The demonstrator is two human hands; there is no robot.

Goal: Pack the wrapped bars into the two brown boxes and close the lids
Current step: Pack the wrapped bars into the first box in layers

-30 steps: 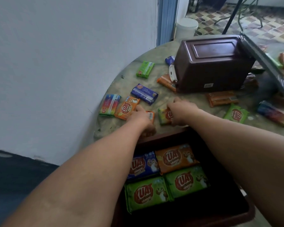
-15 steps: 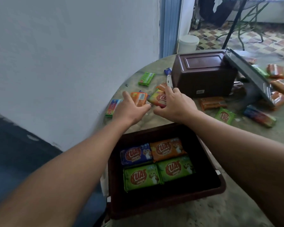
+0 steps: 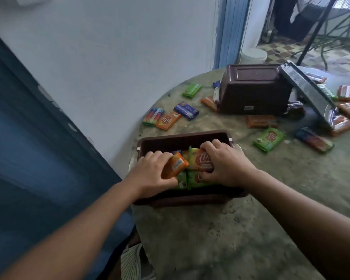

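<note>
Both hands have come back from the table into the near brown box (image 3: 182,138). Left hand (image 3: 150,174) pinches an orange bar (image 3: 175,165) over the box's left half; right hand (image 3: 224,164) grips an orange-green bar (image 3: 198,160) to its right. Wrappers look light and slick (judgement): hold by the edges.

Both hands, earlier at 12 o'clock beyond the open brown box (image 3: 182,138), are now lowered inside it, the left hand (image 3: 150,174) gripping an orange bar (image 3: 175,165), the right hand (image 3: 226,164) a green-and-orange bar (image 3: 200,161).
</note>
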